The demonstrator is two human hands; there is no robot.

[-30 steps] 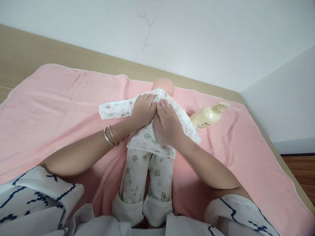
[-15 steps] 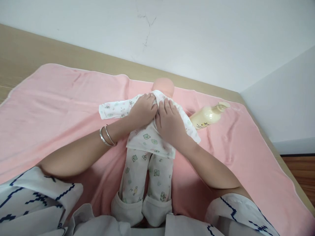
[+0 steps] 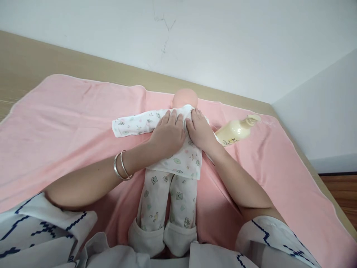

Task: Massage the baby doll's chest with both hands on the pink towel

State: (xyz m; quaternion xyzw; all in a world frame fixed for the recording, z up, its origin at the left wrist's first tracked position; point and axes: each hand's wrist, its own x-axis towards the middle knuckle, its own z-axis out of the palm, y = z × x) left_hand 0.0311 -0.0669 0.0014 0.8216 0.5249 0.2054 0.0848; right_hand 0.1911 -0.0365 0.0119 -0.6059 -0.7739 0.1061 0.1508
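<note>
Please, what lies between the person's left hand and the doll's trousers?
In the head view, the lower part of the patterned white top lies between the left hand and the trousers.

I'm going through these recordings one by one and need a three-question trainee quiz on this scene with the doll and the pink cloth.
1. Fill in: the left hand and right hand both touch the doll's ____.
2. Beside the doll on the pink cloth is: A) a comb; B) a pump bottle; C) a cup.
3. True or false: the doll's legs are bare.

Key: 1: patterned top. 2: B, the pump bottle. 3: False; patterned trousers cover them.
</note>
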